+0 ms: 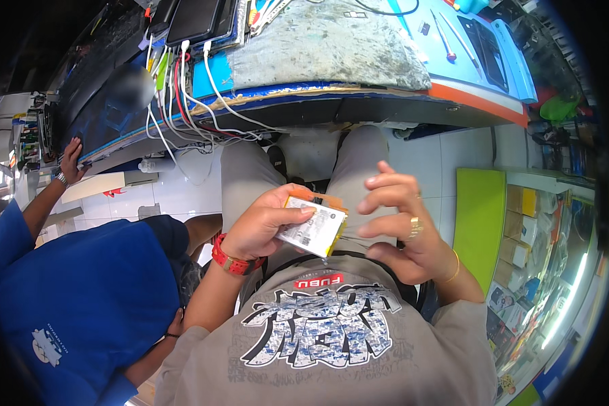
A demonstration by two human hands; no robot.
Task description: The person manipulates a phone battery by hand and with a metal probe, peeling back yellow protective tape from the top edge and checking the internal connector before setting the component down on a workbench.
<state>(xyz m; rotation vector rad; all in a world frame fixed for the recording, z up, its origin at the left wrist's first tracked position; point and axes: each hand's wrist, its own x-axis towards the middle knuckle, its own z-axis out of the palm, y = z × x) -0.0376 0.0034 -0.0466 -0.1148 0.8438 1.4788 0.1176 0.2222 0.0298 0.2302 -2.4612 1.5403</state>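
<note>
Over my lap, my left hand (pixel 271 220) grips a flat phone battery (pixel 316 229), its thumb lying across the top face. The battery has a white printed label, yellow edges and an orange strip (pixel 325 198) along its far side. My right hand (pixel 402 227) is just to the right of it, fingers spread and half curled, touching nothing. A ring and a thin bracelet show on that hand and wrist; a red band is around my left wrist. The underside of the battery and some left fingers are hidden.
Ahead is a workbench with a worn grey mat (pixel 331 47), screwdriver (pixel 446 42), black phone parts (pixel 486 54) and charging cables (pixel 183 88) hanging over its edge. A person in a blue shirt (pixel 88 298) sits close at my left. A glass display case (pixel 534 264) stands at right.
</note>
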